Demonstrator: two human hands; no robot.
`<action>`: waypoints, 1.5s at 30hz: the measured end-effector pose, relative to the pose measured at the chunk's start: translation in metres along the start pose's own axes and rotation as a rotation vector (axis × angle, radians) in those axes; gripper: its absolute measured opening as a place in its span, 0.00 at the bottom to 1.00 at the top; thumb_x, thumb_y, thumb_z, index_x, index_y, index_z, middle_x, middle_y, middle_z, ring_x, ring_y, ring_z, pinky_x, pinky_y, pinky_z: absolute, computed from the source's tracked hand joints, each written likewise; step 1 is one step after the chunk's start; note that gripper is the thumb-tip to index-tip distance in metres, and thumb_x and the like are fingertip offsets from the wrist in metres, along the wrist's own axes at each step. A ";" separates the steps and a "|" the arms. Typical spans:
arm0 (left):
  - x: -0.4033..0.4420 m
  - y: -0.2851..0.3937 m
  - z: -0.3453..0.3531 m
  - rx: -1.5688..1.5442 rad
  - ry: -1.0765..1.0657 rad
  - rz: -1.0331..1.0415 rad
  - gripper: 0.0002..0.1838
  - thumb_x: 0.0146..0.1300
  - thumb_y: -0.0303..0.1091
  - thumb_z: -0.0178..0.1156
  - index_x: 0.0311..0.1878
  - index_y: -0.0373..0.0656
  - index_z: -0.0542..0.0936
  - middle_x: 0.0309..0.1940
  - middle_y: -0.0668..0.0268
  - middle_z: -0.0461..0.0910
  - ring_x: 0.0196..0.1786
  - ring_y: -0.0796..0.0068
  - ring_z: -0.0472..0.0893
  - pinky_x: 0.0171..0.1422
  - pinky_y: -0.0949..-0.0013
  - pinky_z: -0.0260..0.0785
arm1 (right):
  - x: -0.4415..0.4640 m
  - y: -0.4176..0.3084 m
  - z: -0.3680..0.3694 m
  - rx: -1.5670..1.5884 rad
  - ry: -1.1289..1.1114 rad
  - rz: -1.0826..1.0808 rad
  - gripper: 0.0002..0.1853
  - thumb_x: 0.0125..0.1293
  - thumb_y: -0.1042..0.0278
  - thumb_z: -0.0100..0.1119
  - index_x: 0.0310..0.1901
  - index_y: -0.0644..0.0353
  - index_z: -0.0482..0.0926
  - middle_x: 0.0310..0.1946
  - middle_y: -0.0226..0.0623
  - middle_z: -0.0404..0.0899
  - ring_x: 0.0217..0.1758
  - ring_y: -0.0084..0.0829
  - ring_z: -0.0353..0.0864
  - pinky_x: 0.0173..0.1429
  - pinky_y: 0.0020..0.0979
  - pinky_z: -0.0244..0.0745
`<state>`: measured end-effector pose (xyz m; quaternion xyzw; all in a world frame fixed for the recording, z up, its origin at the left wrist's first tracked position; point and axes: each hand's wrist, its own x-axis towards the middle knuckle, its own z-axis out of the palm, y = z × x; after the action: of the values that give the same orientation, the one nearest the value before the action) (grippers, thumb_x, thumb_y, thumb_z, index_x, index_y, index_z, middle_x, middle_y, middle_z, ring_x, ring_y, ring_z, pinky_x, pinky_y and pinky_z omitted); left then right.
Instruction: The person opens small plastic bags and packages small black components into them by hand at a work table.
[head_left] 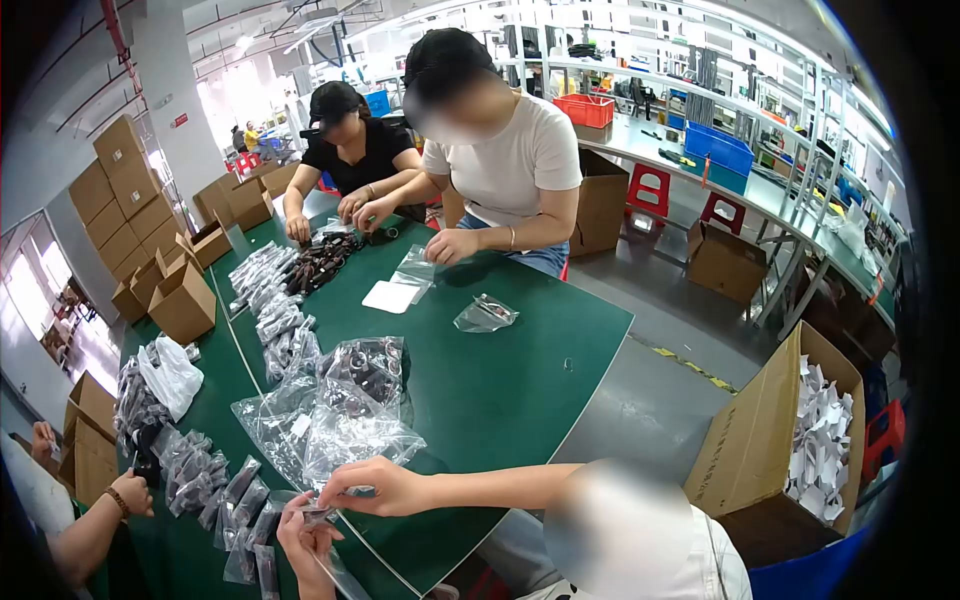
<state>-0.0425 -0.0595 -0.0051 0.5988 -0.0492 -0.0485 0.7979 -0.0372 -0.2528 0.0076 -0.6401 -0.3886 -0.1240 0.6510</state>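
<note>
At the bottom of the head view, my left hand (306,540) has its fingers closed around a small clear plastic bag (318,516). My right hand (375,487) is closed in a pinch at the bag's upper edge, close beside the left fingers. The bag's contents are too small to make out. Just beyond my hands lies a large clear plastic bag (360,430) with dark and shiny small items inside. Several small filled bags (240,500) lie in a row to the left of my left hand.
Two co-workers (505,150) handle dark parts (325,262) and bags across the green table (490,370). Another person's hand (130,492) is at the left. An open carton (750,440) of white scraps stands right; more cartons (183,302) stand at the far left.
</note>
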 end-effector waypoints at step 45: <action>0.005 -0.015 -0.033 -0.807 -0.286 -0.258 0.17 0.74 0.45 0.36 0.48 0.44 0.69 0.28 0.58 0.79 0.05 0.80 0.59 0.11 0.76 0.51 | 0.001 0.003 0.005 -0.263 -0.017 -0.207 0.16 0.55 0.80 0.62 0.46 0.60 0.76 0.45 0.36 0.73 0.48 0.37 0.73 0.50 0.34 0.71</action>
<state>-0.0331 -0.0330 -0.0286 0.2280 -0.0609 -0.2454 0.9403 -0.0364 -0.2476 0.0058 -0.6773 -0.4384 -0.2349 0.5421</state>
